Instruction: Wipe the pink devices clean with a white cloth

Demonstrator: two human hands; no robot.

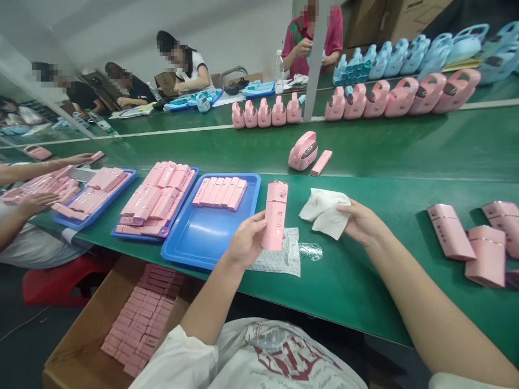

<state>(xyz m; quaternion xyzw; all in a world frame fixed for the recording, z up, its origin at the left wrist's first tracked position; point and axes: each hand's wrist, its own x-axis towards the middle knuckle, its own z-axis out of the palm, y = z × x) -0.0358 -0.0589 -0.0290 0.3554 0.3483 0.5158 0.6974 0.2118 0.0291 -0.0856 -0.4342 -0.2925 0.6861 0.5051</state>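
holding; pink case [275,219] in left hand [246,243]; white cloth [324,212] in right hand [364,222]

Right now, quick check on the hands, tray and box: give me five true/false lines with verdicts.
1. The left hand holds a pink case. True.
2. The right hand holds a pink case too. False: the right hand holds a white cloth.
3. The cloth is touching the held case. False: a gap shows between them.
4. The blue tray nearest the left hand holds one row of pink pieces. True.
5. The cardboard box holds blue pieces. False: they are pink.
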